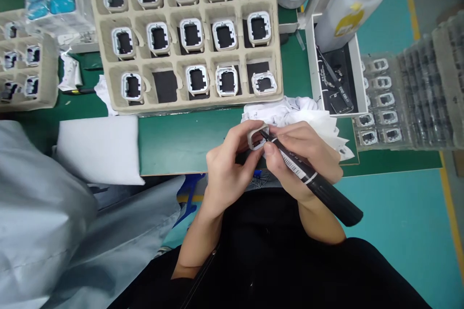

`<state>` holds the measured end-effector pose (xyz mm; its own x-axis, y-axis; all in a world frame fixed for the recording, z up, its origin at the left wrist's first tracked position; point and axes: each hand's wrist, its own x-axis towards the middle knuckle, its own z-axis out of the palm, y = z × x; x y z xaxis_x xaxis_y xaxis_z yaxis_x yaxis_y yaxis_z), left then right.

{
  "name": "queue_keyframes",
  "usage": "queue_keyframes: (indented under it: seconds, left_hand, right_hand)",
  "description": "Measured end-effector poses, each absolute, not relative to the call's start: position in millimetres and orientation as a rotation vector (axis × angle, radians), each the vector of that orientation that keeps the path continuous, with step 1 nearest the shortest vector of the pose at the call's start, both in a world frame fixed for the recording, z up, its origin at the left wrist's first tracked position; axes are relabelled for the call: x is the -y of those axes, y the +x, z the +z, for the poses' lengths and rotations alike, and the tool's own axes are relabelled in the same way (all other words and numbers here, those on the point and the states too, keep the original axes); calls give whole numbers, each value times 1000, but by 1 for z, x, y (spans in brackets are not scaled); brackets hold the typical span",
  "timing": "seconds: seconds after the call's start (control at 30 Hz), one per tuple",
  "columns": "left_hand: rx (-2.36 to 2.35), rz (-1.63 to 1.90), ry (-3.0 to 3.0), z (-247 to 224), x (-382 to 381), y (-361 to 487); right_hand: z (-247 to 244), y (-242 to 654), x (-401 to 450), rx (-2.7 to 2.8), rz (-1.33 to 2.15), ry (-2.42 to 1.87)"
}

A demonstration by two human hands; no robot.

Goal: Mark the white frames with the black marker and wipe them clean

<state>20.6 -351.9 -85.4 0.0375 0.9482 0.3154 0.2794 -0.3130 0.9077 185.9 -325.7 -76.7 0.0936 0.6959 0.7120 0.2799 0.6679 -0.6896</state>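
Note:
Between the fingers of my left hand (pixel 228 169) is a small white watch case frame (pixel 253 140), held just above the table's front edge. My right hand (pixel 308 154) grips a thick black marker pen (pixel 315 181) with a white barcode label. The pen's tip meets the frame's upper right side; whether it touches the surface I cannot make out. Beyond my hands, a beige moulded tray (pixel 181 105) carries rows of similar white watch case frames (pixel 197 80), one in most pockets. One pocket in its front row shows only a black pad (pixel 165 86).
White crumpled wipes (pixel 290 111) lie right behind my hands. A white box (pixel 357 77) at right holds tweezers and a spray bottle (pixel 348 14). Clear trays (pixel 387 101) of frames stand further right. At left are a white foam sheet (pixel 99 149) and a person's pale blue sleeve (pixel 39 203).

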Motion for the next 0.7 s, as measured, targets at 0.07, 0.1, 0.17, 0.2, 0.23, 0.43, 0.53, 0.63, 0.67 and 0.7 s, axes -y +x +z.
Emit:
queue_keyframes:
  seconds: [0.07, 0.1, 0.17, 0.2, 0.23, 0.43, 0.53, 0.63, 0.67, 0.7]
  left_hand:
    - [-1255, 1294, 1667, -86, 352, 20]
    - [-1257, 1289, 1671, -86, 352, 20]
    - [-1263, 1286, 1681, -86, 352, 20]
    - [-1265, 1286, 1686, -86, 352, 20]
    - [-1265, 1288, 1691, -86, 352, 19]
    - [-1274, 1276, 1716, -85, 351, 18]
    - [-1283, 1268, 1719, -85, 350, 17]
    - [-1283, 1272, 1737, -85, 350, 18]
    - [-1286, 1273, 1746, -85, 350, 18]
    - [-1290, 1273, 1754, -85, 351, 18]
  right_hand:
    - [-76, 185, 326, 1504, 344, -865]
    - [-75, 185, 326, 1505, 342, -870]
    - [-75, 185, 326, 1498, 358, -876]
    - [-74, 185, 326, 1494, 370, -874]
    - [-74, 185, 326, 1491, 381, -875]
    - [-74, 185, 328, 1517, 367, -895]
    - [-74, 185, 328, 1521, 360, -891]
    - [-73, 185, 327, 1526, 341, -894]
    - [-73, 185, 326, 1530, 324, -893]
    - [-73, 185, 326, 1535, 306, -889]
